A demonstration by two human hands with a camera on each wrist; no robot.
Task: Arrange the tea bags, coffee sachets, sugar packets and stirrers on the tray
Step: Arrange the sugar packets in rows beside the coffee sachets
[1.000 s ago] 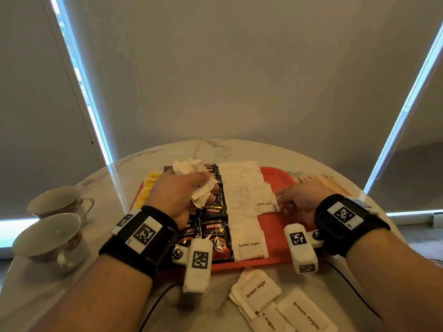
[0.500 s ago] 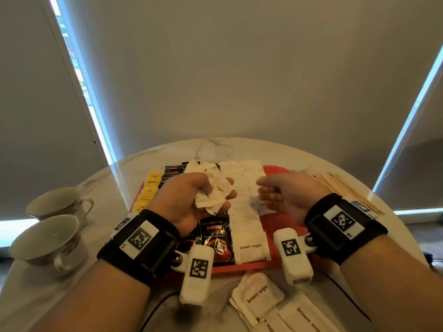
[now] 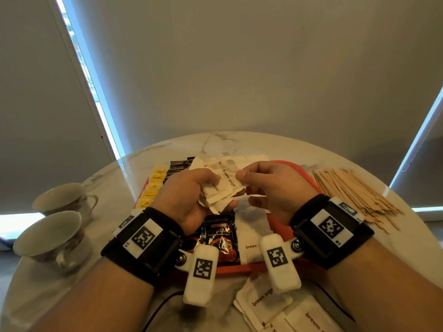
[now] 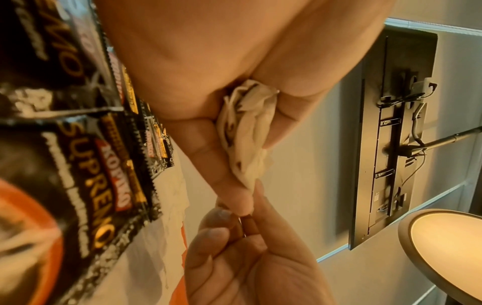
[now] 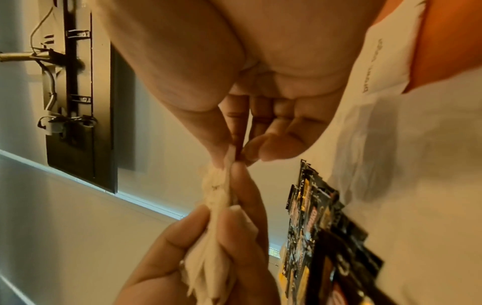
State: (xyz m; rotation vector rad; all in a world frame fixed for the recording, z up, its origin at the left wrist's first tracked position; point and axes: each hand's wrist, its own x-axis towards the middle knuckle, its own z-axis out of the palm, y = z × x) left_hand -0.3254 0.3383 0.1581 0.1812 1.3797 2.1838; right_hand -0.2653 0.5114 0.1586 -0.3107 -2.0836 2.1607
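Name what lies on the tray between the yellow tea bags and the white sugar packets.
Black coffee sachets lie in a column between the yellow tea bags and the white sugar packets, seen in the head view.

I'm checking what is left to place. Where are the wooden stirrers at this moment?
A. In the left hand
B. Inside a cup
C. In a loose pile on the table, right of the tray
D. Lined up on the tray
C: the head view shows the wooden stirrers heaped on the marble table, beyond the right rim of the red tray.
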